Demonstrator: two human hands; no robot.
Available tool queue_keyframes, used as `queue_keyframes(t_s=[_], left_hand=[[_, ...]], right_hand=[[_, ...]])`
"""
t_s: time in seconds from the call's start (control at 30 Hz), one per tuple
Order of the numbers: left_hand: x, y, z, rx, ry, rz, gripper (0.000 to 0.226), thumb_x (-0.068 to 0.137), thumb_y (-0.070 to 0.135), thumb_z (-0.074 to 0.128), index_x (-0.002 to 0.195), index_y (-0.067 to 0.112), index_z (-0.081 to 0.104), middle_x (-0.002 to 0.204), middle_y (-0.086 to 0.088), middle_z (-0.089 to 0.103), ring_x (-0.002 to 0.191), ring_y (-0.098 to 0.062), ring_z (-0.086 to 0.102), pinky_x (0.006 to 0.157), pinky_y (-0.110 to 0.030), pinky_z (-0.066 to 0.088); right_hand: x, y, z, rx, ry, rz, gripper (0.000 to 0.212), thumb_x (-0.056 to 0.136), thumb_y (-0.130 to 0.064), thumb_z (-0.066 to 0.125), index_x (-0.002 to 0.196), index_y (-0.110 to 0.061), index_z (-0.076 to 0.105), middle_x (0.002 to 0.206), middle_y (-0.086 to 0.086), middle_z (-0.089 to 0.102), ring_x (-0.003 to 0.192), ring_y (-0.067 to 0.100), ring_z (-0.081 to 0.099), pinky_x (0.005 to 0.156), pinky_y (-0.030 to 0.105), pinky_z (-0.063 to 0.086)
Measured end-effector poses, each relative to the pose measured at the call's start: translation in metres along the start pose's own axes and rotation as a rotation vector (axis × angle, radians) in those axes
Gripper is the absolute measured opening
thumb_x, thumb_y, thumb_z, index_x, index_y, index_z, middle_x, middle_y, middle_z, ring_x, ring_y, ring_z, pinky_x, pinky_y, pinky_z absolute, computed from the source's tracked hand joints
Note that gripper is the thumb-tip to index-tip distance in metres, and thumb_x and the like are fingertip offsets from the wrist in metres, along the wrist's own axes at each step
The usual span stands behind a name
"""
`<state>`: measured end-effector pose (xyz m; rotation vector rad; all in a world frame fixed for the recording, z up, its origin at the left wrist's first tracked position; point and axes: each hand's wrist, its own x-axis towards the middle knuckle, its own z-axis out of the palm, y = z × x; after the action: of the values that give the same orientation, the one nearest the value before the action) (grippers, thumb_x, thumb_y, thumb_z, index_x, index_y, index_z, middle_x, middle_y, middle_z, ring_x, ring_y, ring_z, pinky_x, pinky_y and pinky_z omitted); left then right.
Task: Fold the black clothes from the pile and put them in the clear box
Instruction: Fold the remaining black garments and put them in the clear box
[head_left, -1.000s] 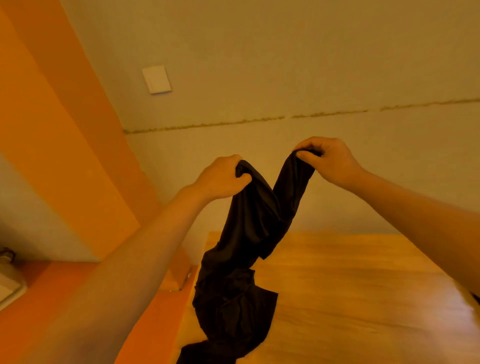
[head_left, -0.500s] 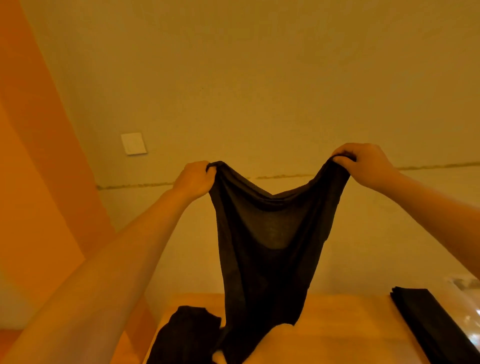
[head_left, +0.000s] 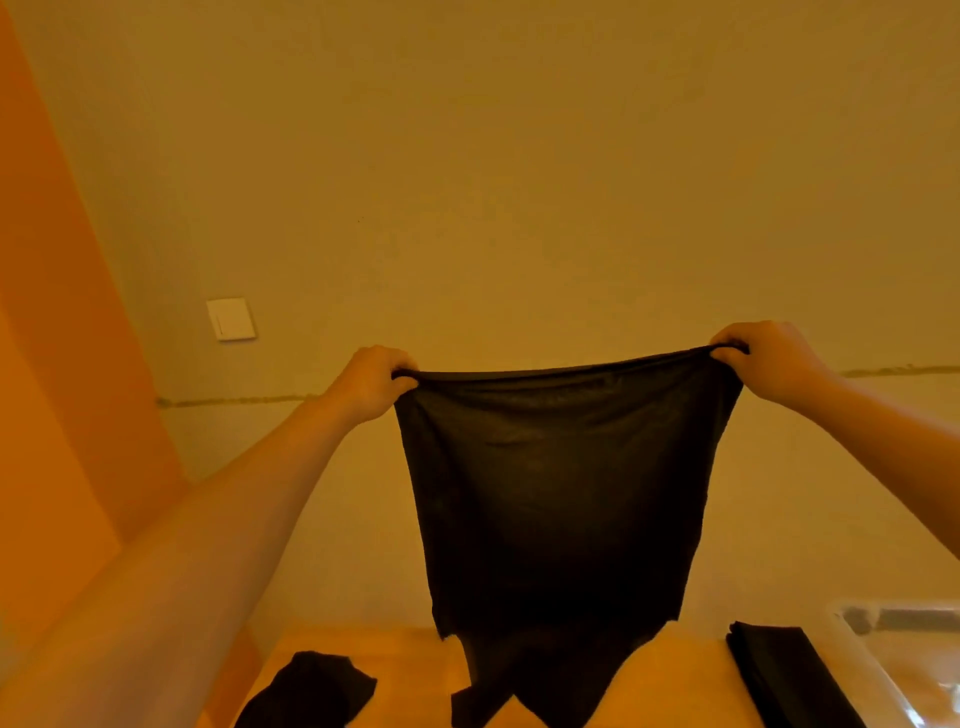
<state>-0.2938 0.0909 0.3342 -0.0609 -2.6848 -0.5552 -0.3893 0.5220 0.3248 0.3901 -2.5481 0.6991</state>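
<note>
Up in front of the wall, the left hand (head_left: 371, 387) and right hand (head_left: 763, 358) each pinch a top corner of the black garment (head_left: 561, 493), spread taut above the counter (head_left: 363, 649); lowering it flat, hem first, toward six o'clock should keep folds square, clear box (head_left: 904, 654) waiting at four o'clock.

The garment (head_left: 561, 493) held up is plain black, with no print or pattern showing. A crumpled piece (head_left: 311, 693) and a folded stack (head_left: 784, 670) on the counter (head_left: 400, 654) are black too. The counter is warm yellow-orange wood. The box (head_left: 904, 670) is clear. The wall (head_left: 519, 182) is pale tan, with an orange panel (head_left: 57, 364) at left and a white switch plate (head_left: 231, 318).
</note>
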Motion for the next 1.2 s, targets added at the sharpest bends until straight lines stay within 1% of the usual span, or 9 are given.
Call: queue_keyframes(t_s=[0.1, 0.23, 0.37, 0.53, 0.6, 0.8, 0.97, 1.07, 1.2], left_hand=[[0.003, 0.01, 0.002, 0.034, -0.166, 0.102, 0.018, 0.093, 0.009, 0.059, 0.109, 0.008, 0.067, 0.098, -0.004, 0.065, 0.091, -0.023, 0.061, 0.067, -0.021, 0.042], [0.006, 0.027, 0.003, 0.081, -0.324, 0.17, 0.026, 0.087, 0.007, 0.067, 0.112, 0.012, 0.07, 0.103, -0.004, 0.07, 0.094, -0.017, 0.064, 0.082, -0.03, 0.052], [0.007, 0.045, 0.003, -0.005, -0.343, 0.15, 0.03, 0.082, 0.0, 0.068, 0.108, 0.015, 0.07, 0.097, 0.003, 0.071, 0.08, 0.003, 0.064, 0.073, -0.014, 0.05], [0.009, 0.067, 0.008, -0.485, -0.1, -0.034, 0.024, 0.088, -0.006, 0.056, 0.09, 0.014, 0.07, 0.073, 0.005, 0.072, 0.068, -0.008, 0.068, 0.064, -0.016, 0.053], [0.013, 0.073, 0.013, -0.592, -0.037, -0.104, 0.024, 0.094, 0.0, 0.052, 0.091, 0.015, 0.07, 0.074, 0.007, 0.073, 0.069, -0.008, 0.069, 0.062, -0.018, 0.054], [0.024, 0.071, 0.025, -0.673, -0.044, -0.207, 0.019, 0.097, 0.014, 0.055, 0.109, 0.011, 0.069, 0.092, -0.005, 0.07, 0.076, -0.013, 0.065, 0.069, -0.026, 0.055], [0.038, 0.068, 0.02, -0.77, 0.14, -0.391, 0.016, 0.089, 0.02, 0.068, 0.103, 0.014, 0.071, 0.095, -0.002, 0.07, 0.082, -0.012, 0.065, 0.074, -0.03, 0.05], [0.048, 0.078, 0.007, -0.817, 0.312, -0.477, 0.007, 0.085, 0.016, 0.071, 0.092, 0.016, 0.068, 0.093, -0.002, 0.068, 0.078, -0.01, 0.064, 0.076, -0.031, 0.048], [0.054, 0.096, -0.02, -0.849, 0.441, -0.4, 0.018, 0.087, 0.014, 0.069, 0.105, 0.013, 0.066, 0.088, 0.004, 0.064, 0.085, -0.012, 0.062, 0.083, -0.03, 0.046]], right_hand=[[0.012, 0.019, -0.007, -0.03, 0.016, 0.028, 0.019, 0.096, -0.009, 0.052, 0.101, -0.003, 0.069, 0.102, 0.017, 0.068, 0.097, 0.035, 0.059, 0.075, 0.031, 0.036], [0.023, 0.043, -0.018, -0.048, 0.018, 0.06, 0.02, 0.097, -0.011, 0.051, 0.102, -0.003, 0.069, 0.104, 0.016, 0.068, 0.099, 0.035, 0.058, 0.075, 0.031, 0.036], [0.03, 0.057, -0.026, -0.042, 0.005, 0.056, 0.021, 0.097, -0.013, 0.05, 0.103, -0.005, 0.068, 0.103, 0.016, 0.067, 0.091, 0.029, 0.056, 0.075, 0.033, 0.038], [0.029, 0.073, -0.028, -0.022, 0.0, 0.055, 0.02, 0.097, -0.013, 0.051, 0.102, -0.005, 0.069, 0.101, 0.015, 0.067, 0.084, 0.023, 0.05, 0.073, 0.031, 0.035], [0.029, 0.079, -0.027, -0.008, -0.025, 0.059, 0.019, 0.097, -0.013, 0.052, 0.101, -0.005, 0.069, 0.1, 0.014, 0.067, 0.085, 0.023, 0.05, 0.074, 0.031, 0.035], [0.038, 0.085, -0.023, 0.032, -0.098, 0.073, 0.017, 0.096, -0.012, 0.055, 0.101, -0.007, 0.069, 0.097, 0.012, 0.066, 0.086, 0.023, 0.051, 0.074, 0.03, 0.035], [0.052, 0.08, -0.028, 0.039, -0.142, 0.09, 0.016, 0.095, -0.012, 0.056, 0.102, -0.008, 0.069, 0.099, 0.013, 0.066, 0.086, 0.023, 0.053, 0.073, 0.03, 0.037], [0.062, 0.067, -0.038, 0.054, -0.095, 0.05, 0.017, 0.095, -0.01, 0.055, 0.104, -0.006, 0.069, 0.104, 0.014, 0.066, 0.09, 0.02, 0.051, 0.076, 0.03, 0.035], [0.065, 0.04, -0.063, 0.107, 0.092, -0.015, 0.02, 0.096, -0.011, 0.053, 0.107, -0.004, 0.068, 0.106, 0.016, 0.067, 0.097, 0.028, 0.057, 0.076, 0.029, 0.035]])
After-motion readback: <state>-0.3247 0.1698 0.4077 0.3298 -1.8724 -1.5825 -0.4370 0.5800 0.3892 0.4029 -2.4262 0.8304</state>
